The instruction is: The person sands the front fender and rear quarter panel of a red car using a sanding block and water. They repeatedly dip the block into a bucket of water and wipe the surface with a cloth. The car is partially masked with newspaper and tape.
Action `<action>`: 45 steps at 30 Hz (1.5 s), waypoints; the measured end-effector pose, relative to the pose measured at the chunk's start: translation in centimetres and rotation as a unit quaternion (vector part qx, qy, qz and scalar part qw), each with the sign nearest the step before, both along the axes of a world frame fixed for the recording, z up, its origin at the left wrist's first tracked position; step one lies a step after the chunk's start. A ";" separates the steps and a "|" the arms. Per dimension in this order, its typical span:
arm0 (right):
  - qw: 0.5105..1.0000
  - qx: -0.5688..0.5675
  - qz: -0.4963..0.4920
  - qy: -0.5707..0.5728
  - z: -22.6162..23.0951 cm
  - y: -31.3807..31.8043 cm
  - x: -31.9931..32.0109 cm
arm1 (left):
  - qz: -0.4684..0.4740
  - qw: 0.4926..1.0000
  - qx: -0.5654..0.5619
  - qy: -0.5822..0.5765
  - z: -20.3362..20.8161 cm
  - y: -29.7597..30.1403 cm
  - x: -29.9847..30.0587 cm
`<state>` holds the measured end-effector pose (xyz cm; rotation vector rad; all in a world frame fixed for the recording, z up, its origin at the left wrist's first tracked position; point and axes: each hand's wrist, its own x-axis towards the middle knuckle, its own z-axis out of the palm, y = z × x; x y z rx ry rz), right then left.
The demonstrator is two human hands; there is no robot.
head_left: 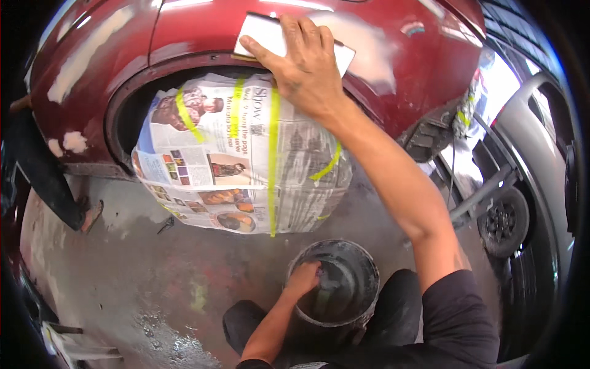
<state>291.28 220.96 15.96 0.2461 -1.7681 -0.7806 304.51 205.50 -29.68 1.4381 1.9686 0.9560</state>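
Note:
My right hand presses a flat, white-topped sanding block against the red car body panel, just above the wheel arch. Its fingers lie over the block, with the thumb toward the left end. My left hand is inside the dark bucket between my knees, near its left wall. The fingers there are curled closed, and what they hold, if anything, is too small to make out. Liquid appears to sit in the bucket. Pale filler patches show on the panel beside the block.
Newspaper held by yellow-green tape covers the wheel below the arch. At the far left is another person's leg and sandaled foot. A grey vehicle and a wheel stand at the right. The concrete floor has wet patches.

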 end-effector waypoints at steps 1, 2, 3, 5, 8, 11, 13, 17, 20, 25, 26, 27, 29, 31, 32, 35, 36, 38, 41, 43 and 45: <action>0.999 -0.026 0.021 -0.011 -0.9 0.8 1.2 | 0.006 1.000 0.011 0.012 -0.3 -0.7 -0.7; 0.998 -0.045 0.045 -0.024 -1.9 2.4 3.3 | 0.014 0.999 0.029 0.023 -0.5 -1.1 -1.3; 1.000 -0.024 0.010 0.008 -3.3 5.2 6.0 | 0.010 0.999 0.030 0.024 -0.9 -0.9 -1.2; 0.996 -0.067 -0.050 0.028 -6.0 8.0 11.0 | 0.001 0.999 0.032 0.027 -2.0 -0.2 -0.6; 0.997 -0.034 -0.008 0.062 -4.6 5.9 7.7 | -0.020 0.998 0.050 0.030 -2.0 0.1 0.1; 0.999 -0.019 0.000 0.046 -1.2 0.2 0.5 | -0.005 1.000 -0.010 0.012 -1.8 0.2 -0.5; 1.000 -0.005 0.023 0.016 -0.6 0.0 0.3 | 0.002 0.999 0.014 0.030 -2.4 0.1 -0.6; 0.999 -0.051 0.007 0.000 -6.6 8.1 10.6 | 0.011 0.996 0.043 0.079 -1.4 -0.7 0.2; 0.996 -0.065 -0.053 0.036 -6.8 6.3 9.5 | 0.009 0.997 0.021 0.073 -2.7 -0.4 0.1; 0.998 -0.051 -0.037 0.012 -0.1 -0.9 2.0 | 0.004 0.997 0.056 0.057 -2.7 0.2 0.2; 0.998 -0.049 -0.025 0.012 -0.5 -0.3 2.9 | -0.001 0.997 0.060 0.050 -3.0 0.4 -0.1; 0.999 -0.052 -0.002 0.008 -1.8 0.3 3.0 | 0.005 0.997 0.058 0.041 -3.7 -0.5 -0.9; 0.997 -0.057 -0.048 0.036 -6.2 5.3 7.2 | 0.034 0.995 0.081 0.056 -3.9 -1.2 -0.4; 0.994 -0.068 -0.069 0.052 -8.5 8.6 11.5 | 0.039 0.994 0.090 0.052 -2.4 0.2 0.3; 0.994 -0.073 -0.062 0.061 -8.1 7.3 11.5 | 0.024 0.997 0.064 0.046 -1.3 -0.1 0.4; 0.998 -0.048 -0.024 0.043 -3.1 2.7 5.3 | 0.010 0.998 0.051 0.037 -1.2 0.5 0.5; 0.997 -0.049 -0.042 0.046 -2.1 1.4 3.5 | 0.002 0.998 0.051 0.037 -1.7 0.5 0.8; 0.998 -0.033 -0.047 0.032 -0.6 0.1 2.0 | 0.010 0.998 0.056 0.029 -2.7 1.0 0.1; 0.998 -0.049 -0.012 0.030 -4.4 4.2 6.1 | 0.026 0.997 0.067 0.020 -1.9 -0.9 -1.0; 0.994 -0.060 -0.058 0.067 -7.3 6.7 10.8 | 0.014 0.997 0.072 0.026 -0.6 -0.8 -0.6; 0.995 -0.074 -0.045 0.049 -7.3 7.4 11.4 | -0.008 0.998 0.053 0.041 0.0 -0.4 -0.2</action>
